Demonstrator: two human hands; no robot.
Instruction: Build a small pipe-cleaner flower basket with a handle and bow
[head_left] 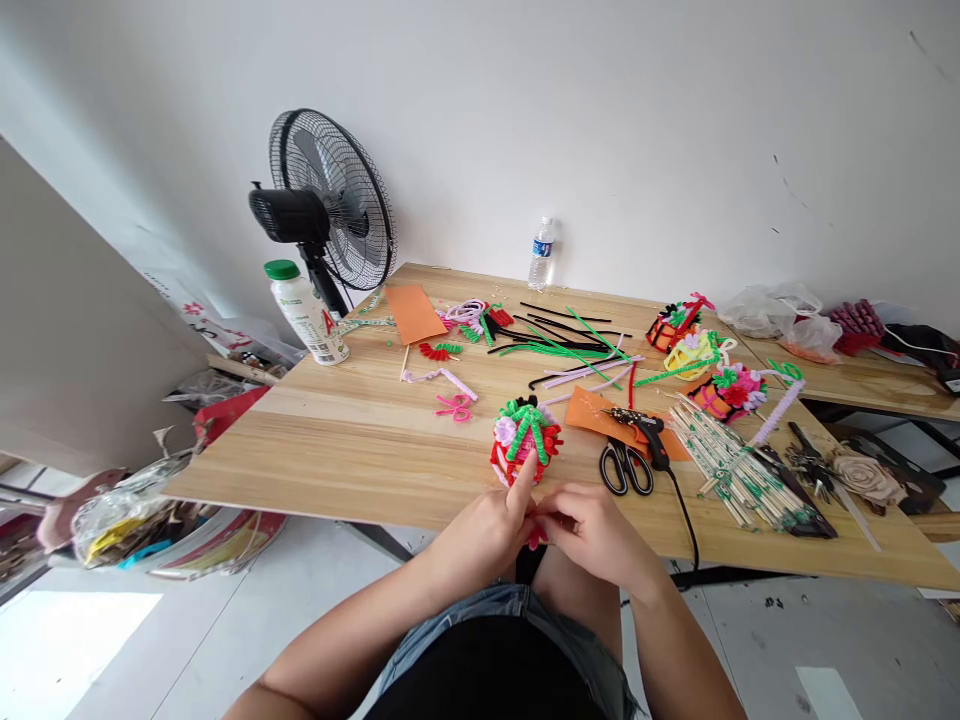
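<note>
Close to my body, at the table's front edge, my left hand [491,525] is closed with its index finger pointing up. My right hand [589,530] pinches beside it, fingertips touching the left. Between them shows a small pinkish-red pipe cleaner piece [536,537], mostly hidden by the fingers. Just beyond the hands sits a small pipe cleaner basket [527,437] with green, red and lilac fuzzy shapes on top. A pink pipe cleaner flower [454,407] lies farther left. To the right are black-handled scissors [625,468] and a glue gun [645,428] on orange sheets.
Loose black, green and lilac pipe cleaners [574,335] lie mid-table. On the right are decorated baskets [726,390] and a bundle of wrapped sticks [742,475]. A white bottle [307,315], a fan [334,200] and a water bottle [541,255] stand beyond. The glue gun's cord [686,515] hangs over the front edge.
</note>
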